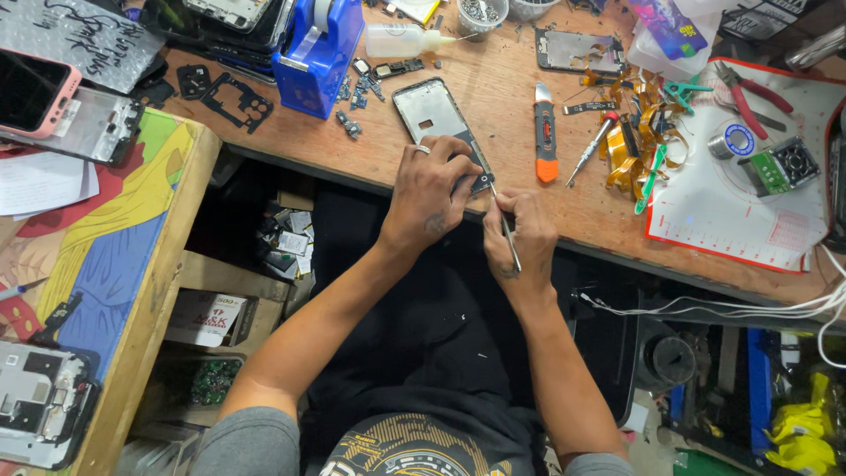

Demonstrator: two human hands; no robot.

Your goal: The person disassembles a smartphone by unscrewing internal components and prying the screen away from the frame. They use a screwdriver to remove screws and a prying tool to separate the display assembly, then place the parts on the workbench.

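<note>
Partly hidden phone frame (429,113) under left hand (434,189), right hand (520,236) gripping tweezers (508,231)

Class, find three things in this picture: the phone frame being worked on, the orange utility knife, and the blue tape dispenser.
phone frame (429,113), head view, on its bare silver back panel.
orange utility knife (545,141), head view, on the middle of its handle.
blue tape dispenser (319,55), head view, on its blue side wall.

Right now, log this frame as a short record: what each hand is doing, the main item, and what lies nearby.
left hand: pressing down on the phone frame
right hand: holding tweezers, tips at the frame's lower corner
surface: wooden bench
nearby right: orange knife, screwdriver, white mat
nearby left: blue tape dispenser
</note>
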